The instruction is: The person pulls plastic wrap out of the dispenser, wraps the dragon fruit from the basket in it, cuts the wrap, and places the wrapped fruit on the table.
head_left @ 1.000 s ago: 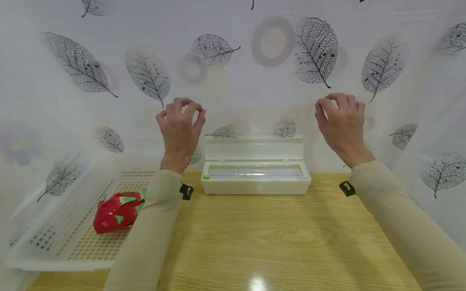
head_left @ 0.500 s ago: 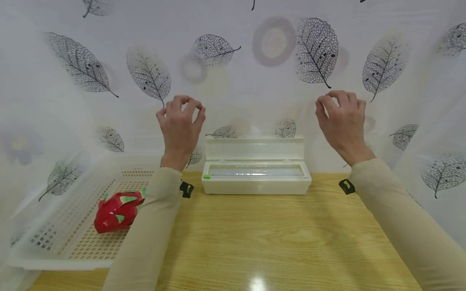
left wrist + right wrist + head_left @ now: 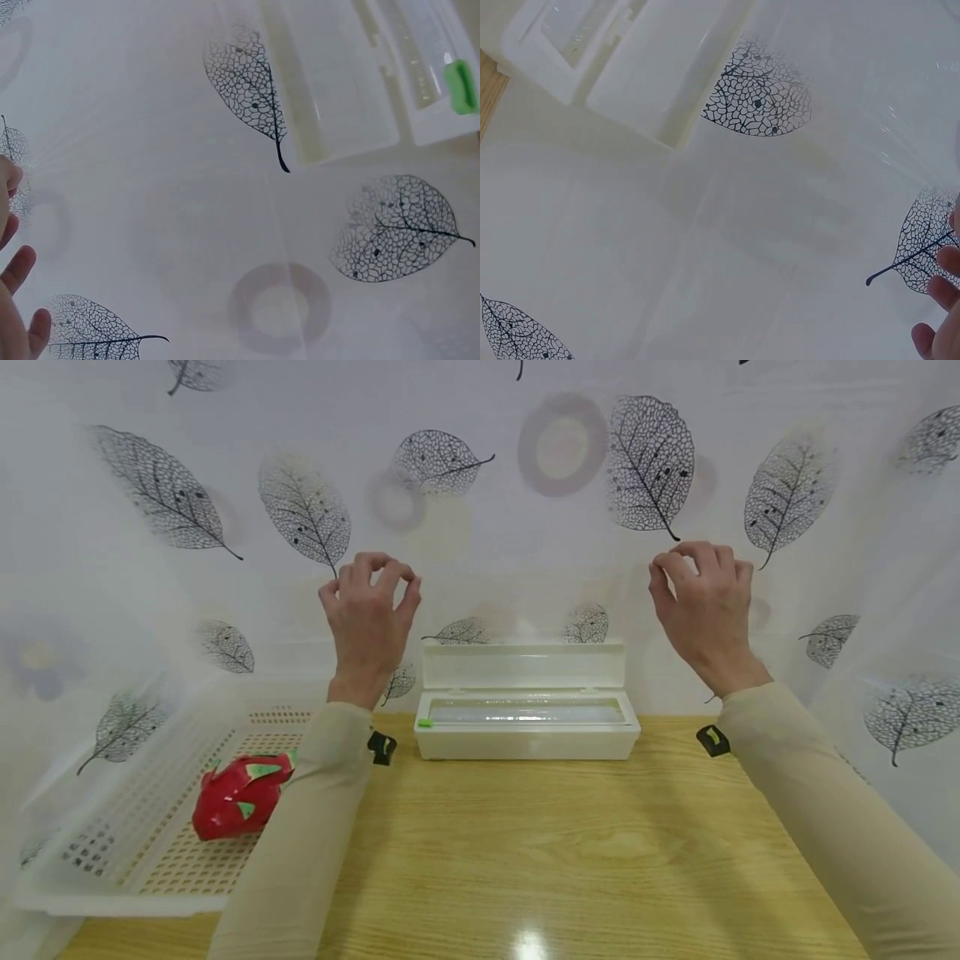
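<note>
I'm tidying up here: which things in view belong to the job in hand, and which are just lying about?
Job, apparently: left hand and right hand; clear film they pinch, faintly visible; open white box.

Apparently lying about, in neither hand: dragon fruit; white basket it lies in.

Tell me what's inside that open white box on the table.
The white box holds shiny, translucent film, showing through its top opening, apparently on a roll. Whatever lies beneath the film is covered, so the bottom can't be seen.
</note>
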Available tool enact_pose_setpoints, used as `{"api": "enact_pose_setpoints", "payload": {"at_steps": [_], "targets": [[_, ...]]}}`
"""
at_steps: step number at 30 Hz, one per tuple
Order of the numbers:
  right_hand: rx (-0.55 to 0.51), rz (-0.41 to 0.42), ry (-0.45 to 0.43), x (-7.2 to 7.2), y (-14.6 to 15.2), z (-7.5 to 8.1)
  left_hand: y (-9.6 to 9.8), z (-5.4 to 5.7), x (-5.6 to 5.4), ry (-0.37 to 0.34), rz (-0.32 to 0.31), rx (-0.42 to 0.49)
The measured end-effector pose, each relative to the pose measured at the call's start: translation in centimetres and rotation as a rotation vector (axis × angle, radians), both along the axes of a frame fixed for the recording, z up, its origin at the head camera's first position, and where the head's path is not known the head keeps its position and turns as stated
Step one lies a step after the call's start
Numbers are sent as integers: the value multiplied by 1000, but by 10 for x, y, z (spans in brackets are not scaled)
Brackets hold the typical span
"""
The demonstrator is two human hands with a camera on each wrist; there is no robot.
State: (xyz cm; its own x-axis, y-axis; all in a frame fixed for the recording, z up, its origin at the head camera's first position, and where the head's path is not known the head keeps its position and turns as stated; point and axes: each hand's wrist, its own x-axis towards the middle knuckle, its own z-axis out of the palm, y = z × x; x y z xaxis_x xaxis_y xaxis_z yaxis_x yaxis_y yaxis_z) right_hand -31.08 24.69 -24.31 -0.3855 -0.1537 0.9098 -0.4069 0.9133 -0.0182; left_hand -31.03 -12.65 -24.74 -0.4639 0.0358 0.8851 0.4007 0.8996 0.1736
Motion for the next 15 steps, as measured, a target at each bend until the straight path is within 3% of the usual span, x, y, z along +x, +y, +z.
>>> {"api": "enact_pose_setpoints", "payload": {"at_steps": [15], "targets": [[-9,-17,2,0,-2,4,-2,4,0,14,-4,7]]}}
